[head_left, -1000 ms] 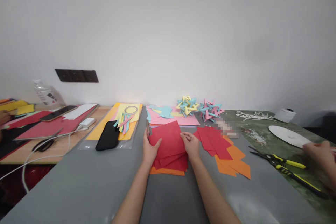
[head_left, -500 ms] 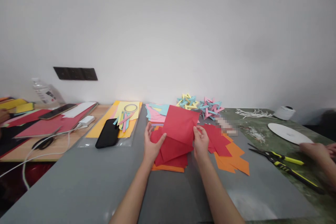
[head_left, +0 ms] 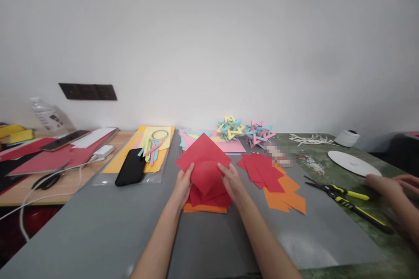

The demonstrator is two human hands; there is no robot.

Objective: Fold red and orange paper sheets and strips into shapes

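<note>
Holding a square sheet of red paper [head_left: 203,157] lifted on its corner like a diamond, I have it just above the stack of red paper squares [head_left: 209,194] at the centre of the grey bench [head_left: 98,226]. My left hand [head_left: 182,185] pinches its lower left edge, fingers closed on the sheet; my right hand [head_left: 231,179] closes on its lower right edge, thumb on top. The sheet looks matte, thin and flat, with no crease that I can see, so I judge that the folding has not begun and this is one sheet picked off a pile with many left. An orange paper sheet [head_left: 204,209] peeks out from under the stack at 6 o'clock.

At 3 o'clock from the stack lies a loose fan of red and orange paper squares [head_left: 275,183], well apart from my hands. At 12 o'clock, near the wall, pink and blue sheets [head_left: 212,144] lie flat, and just beyond them sit two woven paper-strip stars [head_left: 245,130], spiky and open in pastel yellow, blue and pink. At 9 o'clock a black phone [head_left: 131,168] rests on a clear sleeve of yellow paper [head_left: 153,139]. Far out at 3 o'clock yellow-handled snips [head_left: 347,202] lie on the green marbled surface [head_left: 327,174], beside another person's hand [head_left: 389,183] and a white disc [head_left: 353,163].
</note>
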